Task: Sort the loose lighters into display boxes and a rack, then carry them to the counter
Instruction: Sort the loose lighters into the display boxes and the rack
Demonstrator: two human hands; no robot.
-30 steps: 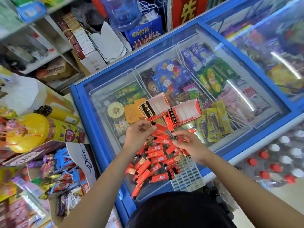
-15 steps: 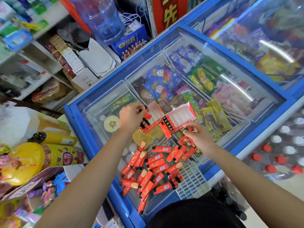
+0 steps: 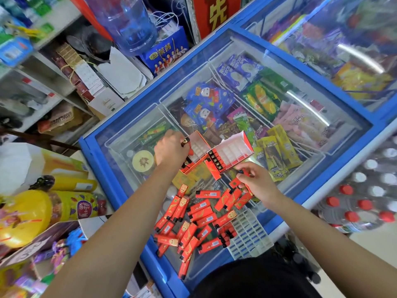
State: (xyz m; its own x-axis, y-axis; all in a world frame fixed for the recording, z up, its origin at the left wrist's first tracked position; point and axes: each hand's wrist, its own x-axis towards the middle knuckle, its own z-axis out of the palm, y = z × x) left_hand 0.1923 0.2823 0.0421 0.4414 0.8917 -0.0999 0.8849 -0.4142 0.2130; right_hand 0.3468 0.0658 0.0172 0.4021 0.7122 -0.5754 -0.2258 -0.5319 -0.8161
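Red plastic lighters (image 3: 199,214): light, stiff and smooth-sided, so probably slippery. They lie loose on the freezer lid (image 3: 120,125) toward its near edge. Each is best pinched across its flat faces at mid-body.
Card boxes: the left box (image 3: 198,145) and right box (image 3: 233,149) stand open side by side at mid-lid. The card looks thin, so they may skid or dent under a hard push.
Rack (image 3: 250,235): a white grid at the lid's near right edge, with a few lighters in its left end.
Left hand (image 3: 170,148): arm stretched forward, fingers curled round one lighter at the left box's left side, cap end up.
Right hand (image 3: 257,183): palm down just in front of the right box, with thumb and forefinger pinching a lighter.
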